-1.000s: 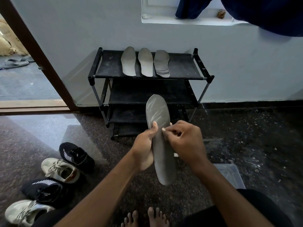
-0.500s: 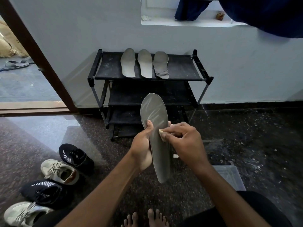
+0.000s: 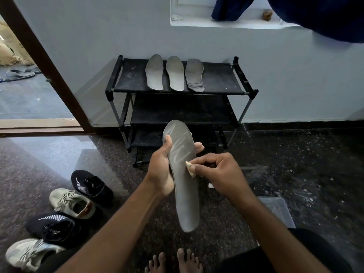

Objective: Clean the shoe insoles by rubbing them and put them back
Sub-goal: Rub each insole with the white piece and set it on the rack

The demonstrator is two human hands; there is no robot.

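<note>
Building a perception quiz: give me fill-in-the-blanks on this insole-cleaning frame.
1. Counting the held insole, which the left hand grips while the right hand pinches a pale wad against it, ____ insoles are visible.
2. The other insoles lie on the ____ shelf of the shoe rack.
3. The shoes on the floor number ____.
Missing: four; top; four.

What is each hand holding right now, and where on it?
The left hand grips the insole around its middle, thumb on the face, fingers behind. The right hand pinches a small pale wad against the insole's face.
</note>
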